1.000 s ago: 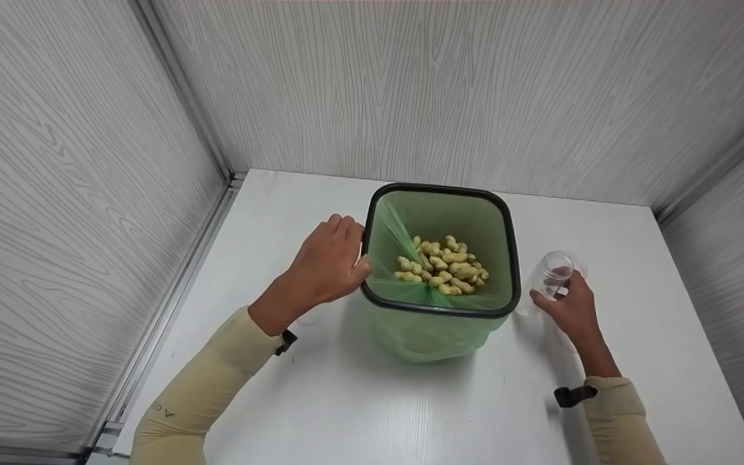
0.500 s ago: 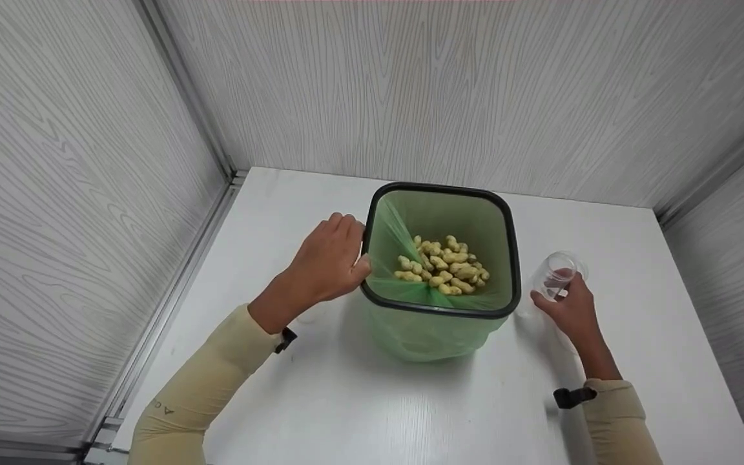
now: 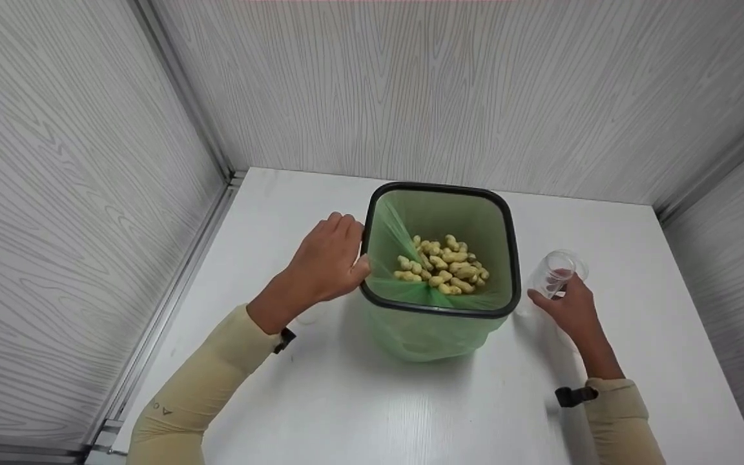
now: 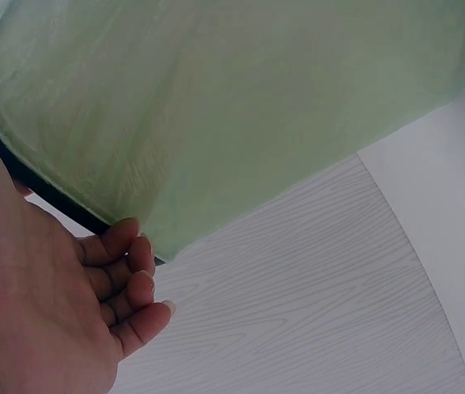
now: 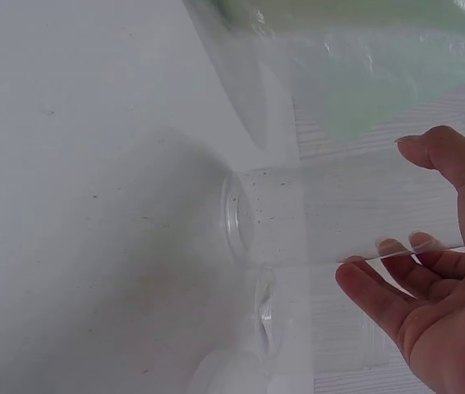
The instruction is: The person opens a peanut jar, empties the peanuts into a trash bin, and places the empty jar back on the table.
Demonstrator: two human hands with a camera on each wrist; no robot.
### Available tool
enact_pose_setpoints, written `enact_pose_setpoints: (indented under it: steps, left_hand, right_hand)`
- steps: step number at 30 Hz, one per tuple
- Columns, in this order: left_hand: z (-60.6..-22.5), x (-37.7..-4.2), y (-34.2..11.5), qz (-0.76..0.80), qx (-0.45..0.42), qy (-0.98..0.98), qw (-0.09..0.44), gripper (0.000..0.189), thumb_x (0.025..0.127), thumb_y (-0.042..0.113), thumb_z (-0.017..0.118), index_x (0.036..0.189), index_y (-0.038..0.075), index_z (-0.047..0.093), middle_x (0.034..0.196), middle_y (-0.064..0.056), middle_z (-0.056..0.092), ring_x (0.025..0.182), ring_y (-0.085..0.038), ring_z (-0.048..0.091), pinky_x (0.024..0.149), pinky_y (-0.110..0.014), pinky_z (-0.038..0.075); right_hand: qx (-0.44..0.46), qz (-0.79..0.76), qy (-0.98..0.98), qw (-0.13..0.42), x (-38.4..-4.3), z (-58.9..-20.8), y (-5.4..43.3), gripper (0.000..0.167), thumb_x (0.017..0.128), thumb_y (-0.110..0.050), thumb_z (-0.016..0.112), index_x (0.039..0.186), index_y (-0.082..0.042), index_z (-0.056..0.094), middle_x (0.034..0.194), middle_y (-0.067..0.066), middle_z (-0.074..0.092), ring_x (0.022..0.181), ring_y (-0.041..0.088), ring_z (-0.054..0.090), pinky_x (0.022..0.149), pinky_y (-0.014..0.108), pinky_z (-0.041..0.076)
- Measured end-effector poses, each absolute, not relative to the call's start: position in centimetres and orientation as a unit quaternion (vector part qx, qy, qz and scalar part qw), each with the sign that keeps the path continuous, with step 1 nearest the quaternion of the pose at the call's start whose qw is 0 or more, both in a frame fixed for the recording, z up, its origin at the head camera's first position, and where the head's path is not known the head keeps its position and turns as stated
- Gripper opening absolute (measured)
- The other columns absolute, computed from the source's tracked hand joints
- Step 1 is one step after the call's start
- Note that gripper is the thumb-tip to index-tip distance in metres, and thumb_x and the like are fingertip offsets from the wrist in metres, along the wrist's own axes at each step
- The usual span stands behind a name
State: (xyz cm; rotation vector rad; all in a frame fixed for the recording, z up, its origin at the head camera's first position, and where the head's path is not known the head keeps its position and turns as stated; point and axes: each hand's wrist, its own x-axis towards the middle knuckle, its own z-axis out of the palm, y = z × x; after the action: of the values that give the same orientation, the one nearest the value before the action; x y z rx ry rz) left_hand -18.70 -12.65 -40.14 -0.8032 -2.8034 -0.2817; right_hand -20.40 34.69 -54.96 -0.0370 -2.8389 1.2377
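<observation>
A bin with a black rim (image 3: 438,312) and a pale green bag lining (image 3: 404,219) stands mid-table. Several unshelled peanuts (image 3: 456,266) lie inside it. My left hand (image 3: 330,261) grips the rim's left side, its fingertips curled under the edge in the left wrist view, against the outside of the green bag (image 4: 241,123). Right of the bin, my right hand (image 3: 571,313) holds a clear plastic jar (image 3: 551,271) between thumb and fingers. In the right wrist view, small specks show near the base of this see-through jar (image 5: 286,217).
A second clear jar (image 5: 323,328) stands close beside the held one. The white table (image 3: 378,413) has walls behind it and on both sides. A faint clear round object (image 3: 310,315) lies near my left wrist.
Almost nothing differs; the right hand and its jar shift very slightly. The left hand stays on the rim, and the peanuts lie as before.
</observation>
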Motion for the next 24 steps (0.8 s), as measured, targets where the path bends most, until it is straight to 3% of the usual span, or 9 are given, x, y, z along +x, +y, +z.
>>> enact_pose_setpoints:
  steps: [10, 14, 24]
  left_hand:
    - [-40.3, -18.6, -12.6, -0.092, -0.273, -0.950, 0.117, 0.044, 0.096, 0.031, 0.041, 0.114, -0.006, 0.056, 0.099, -0.017, 0.054, 0.088, -0.029, 0.043, 0.080, -0.043, 0.041]
    - [-40.4, -18.5, -12.6, -0.095, -0.272, -0.951, 0.112, 0.045, 0.096, 0.032, 0.041, 0.117, -0.005, 0.056, 0.100, -0.017, 0.053, 0.089, -0.029, 0.043, 0.080, -0.043, 0.041]
    - [-40.7, -18.2, -12.7, -0.152, -0.253, -0.952, 0.087, 0.047, 0.100, 0.031, 0.041, 0.127, -0.006, 0.054, 0.111, -0.019, 0.056, 0.098, -0.031, 0.048, 0.089, -0.046, 0.044]
  right_hand:
    - [0.007, 0.400, -0.917, 0.012, -20.4, -54.9, 34.6, 0.075, 0.095, -0.028, 0.074, 0.152, 0.005, 0.037, 0.143, 0.032, 0.054, 0.133, 0.049, 0.055, 0.106, 0.063, 0.049]
    - [0.009, 0.397, -0.918, 0.018, -20.1, -54.6, 34.7, 0.076, 0.094, -0.027, 0.075, 0.150, 0.008, 0.037, 0.141, 0.033, 0.053, 0.129, 0.050, 0.056, 0.106, 0.063, 0.049]
    - [-0.006, 0.394, -0.919, 0.006, -19.8, -53.3, 34.7, 0.087, 0.093, -0.034, 0.077, 0.152, 0.010, 0.032, 0.143, 0.035, 0.047, 0.127, 0.052, 0.055, 0.108, 0.062, 0.046]
